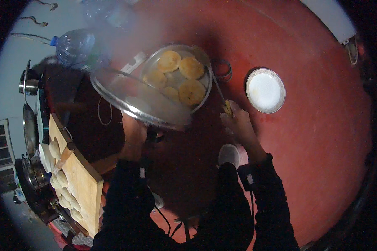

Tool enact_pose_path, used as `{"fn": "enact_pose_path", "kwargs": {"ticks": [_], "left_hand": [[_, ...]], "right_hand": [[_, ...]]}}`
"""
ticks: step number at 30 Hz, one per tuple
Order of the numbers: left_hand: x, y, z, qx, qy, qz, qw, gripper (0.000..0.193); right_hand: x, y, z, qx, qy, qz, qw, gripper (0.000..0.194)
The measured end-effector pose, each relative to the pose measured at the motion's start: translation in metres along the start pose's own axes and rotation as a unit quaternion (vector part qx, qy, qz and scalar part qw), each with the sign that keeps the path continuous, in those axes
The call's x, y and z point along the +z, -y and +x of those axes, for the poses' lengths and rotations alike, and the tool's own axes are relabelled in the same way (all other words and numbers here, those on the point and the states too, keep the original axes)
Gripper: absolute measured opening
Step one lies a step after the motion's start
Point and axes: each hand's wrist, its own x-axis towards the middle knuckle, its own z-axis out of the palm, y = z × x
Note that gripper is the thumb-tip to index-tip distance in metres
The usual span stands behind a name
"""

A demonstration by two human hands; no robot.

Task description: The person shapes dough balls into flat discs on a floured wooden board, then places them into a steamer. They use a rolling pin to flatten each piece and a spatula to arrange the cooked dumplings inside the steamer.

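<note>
Several browned flatbreads (192, 92) lie in a round metal pan (179, 77) low in front of me, with steam around it. My left hand (133, 133) holds a round metal-rimmed lid (150, 102), tilted over the near left part of the pan. In my right hand (238, 120) is a thin metal utensil (219, 89) with a yellow handle; its far end is at the pan's right edge, and its shape there cannot be made out. To the right of the pan, a white plate (265, 91) with a patterned rim rests on the red floor.
On the left stands a wooden board (81, 178) with several dough pieces (62, 178), a rolling pin (64, 155) and a white bowl (46, 157). Large clear plastic bottles (77, 48) stand beyond. A white power strip (133, 62) lies behind the lid, and a cable (229, 70) is coiled beside the pan.
</note>
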Motion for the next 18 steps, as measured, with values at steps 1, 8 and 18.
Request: {"fn": "enact_pose_path", "kwargs": {"ticks": [1, 8, 18], "left_hand": [[-0.011, 0.001, -0.007, 0.004, 0.046, 0.008, 0.999, 0.027], [-0.061, 0.015, -0.038, -0.054, 0.031, -0.106, 0.992, 0.033], [-0.077, 0.024, -0.052, -0.047, 0.011, -0.1, 0.994, 0.032]], "right_hand": [[0.001, 0.002, 0.005, -0.015, -0.002, -0.025, 1.0, 0.043], [-0.004, 0.016, 0.037, -0.078, -0.007, -0.193, 0.978, 0.033], [-0.029, 0.003, 0.069, -0.081, 0.11, -0.048, 0.989, 0.02]]}}
